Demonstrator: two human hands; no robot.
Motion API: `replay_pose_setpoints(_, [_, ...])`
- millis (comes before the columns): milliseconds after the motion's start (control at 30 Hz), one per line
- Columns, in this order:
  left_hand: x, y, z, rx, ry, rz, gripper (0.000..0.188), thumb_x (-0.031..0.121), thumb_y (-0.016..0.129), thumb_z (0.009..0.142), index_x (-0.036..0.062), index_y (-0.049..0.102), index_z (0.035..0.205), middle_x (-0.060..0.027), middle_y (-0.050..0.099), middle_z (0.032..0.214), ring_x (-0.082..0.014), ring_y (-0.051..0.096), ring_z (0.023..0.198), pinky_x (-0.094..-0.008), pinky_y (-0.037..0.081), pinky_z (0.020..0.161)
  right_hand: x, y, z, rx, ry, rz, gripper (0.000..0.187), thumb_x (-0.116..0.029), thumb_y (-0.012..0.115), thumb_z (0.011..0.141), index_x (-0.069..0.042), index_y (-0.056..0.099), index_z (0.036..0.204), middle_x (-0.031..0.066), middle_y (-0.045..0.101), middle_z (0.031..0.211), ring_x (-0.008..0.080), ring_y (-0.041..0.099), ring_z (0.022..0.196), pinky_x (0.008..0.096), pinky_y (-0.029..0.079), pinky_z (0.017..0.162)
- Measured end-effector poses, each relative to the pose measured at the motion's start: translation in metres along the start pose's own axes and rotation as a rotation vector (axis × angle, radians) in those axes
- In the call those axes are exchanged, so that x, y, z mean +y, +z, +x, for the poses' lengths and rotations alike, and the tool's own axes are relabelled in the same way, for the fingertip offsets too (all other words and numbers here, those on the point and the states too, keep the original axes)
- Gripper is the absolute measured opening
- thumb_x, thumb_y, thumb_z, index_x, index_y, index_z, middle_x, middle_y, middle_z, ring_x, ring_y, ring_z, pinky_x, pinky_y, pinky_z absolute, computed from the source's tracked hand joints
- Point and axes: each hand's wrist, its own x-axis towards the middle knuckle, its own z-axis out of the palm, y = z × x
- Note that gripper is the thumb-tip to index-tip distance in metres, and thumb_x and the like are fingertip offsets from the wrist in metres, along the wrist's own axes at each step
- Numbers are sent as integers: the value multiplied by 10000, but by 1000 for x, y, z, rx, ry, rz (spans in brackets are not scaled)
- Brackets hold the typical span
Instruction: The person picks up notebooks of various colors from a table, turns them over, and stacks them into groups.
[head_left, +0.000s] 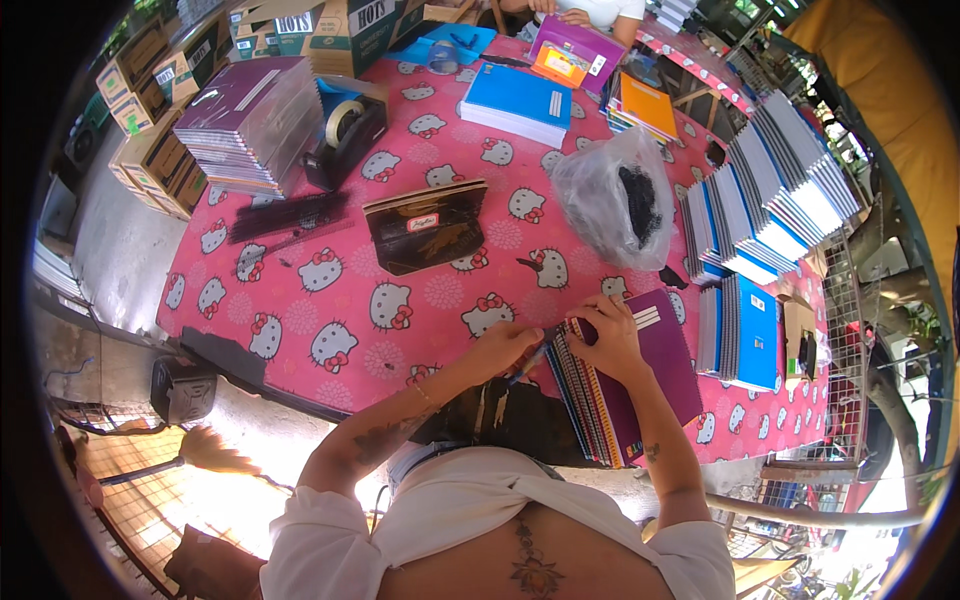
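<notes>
Pinching a thin blue tool [530,362] between my left hand [505,345] fingers, I work its tip at the spiral edge of the notebook stack [622,390]. My right hand [612,335] lies flat on the purple cover on top, fingers closed down over the near corner, pressing rather than gripping; I judge it is there to keep the stack from sliding while the left works the binding.

Everything below I place from that stack, in the one head view. It sits at the near edge of the pink table [330,330], with its lower end hanging over the rim toward my body, so there is little room to pull it closer. To its left the cloth is bare for a long stretch, the widest free space for my left elbow. Just right of it stands a row of blue notebooks [745,335], close enough to crowd my right wrist. Above the stack and slightly right lies a clear bag [615,195] of dark coils, near at hand, likely kept there for reach. Up and left of the stack rests a brown book [428,225], well apart. Farther up-left are a tape dispenser [345,125] and a wrapped bundle [255,120]. At the far side of the table another person's hand [573,16] touches a purple box [575,50].
</notes>
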Motion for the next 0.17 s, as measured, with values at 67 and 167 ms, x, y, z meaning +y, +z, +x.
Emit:
replay_pose_setpoints(67, [-4,10,-5,265,415,655,311,332,598,974,58,669,1102,-112,687,1026,-216,669,808,-343,514,586,2,2,-1,-4,0,1,271,-183,761,689,-115,710,946,42,607,982,282,581,961,421,483,862])
replay_pose_setpoints(167, [-8,14,-8,476,675,1219,293,373,637,949,155,688,1136,-81,640,1213,-268,621,1057,-416,532,759,3,-4,3,-62,38,17,281,-203,770,689,-119,711,951,44,604,1004,279,577,990,430,477,878])
